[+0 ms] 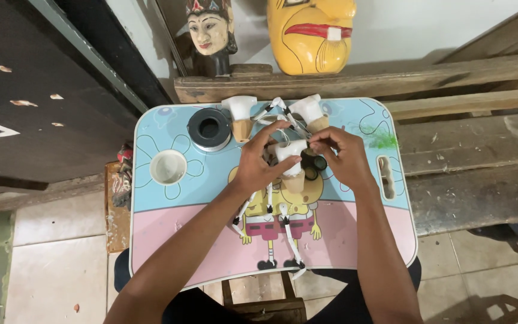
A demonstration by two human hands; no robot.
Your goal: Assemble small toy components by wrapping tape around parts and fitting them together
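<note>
Two hands worked a small puppet over a cartoon-printed lap counter.

The pale blue and pink plastic counter (169,228) carried a white-and-tan jointed wooden puppet (292,162) at its middle, long axis running toward the person, legs nearest. The left hand (256,165) closed on the puppet's white top from the left; the right hand (343,156) pinched at its right side, fingers together, both equally near.
</note>
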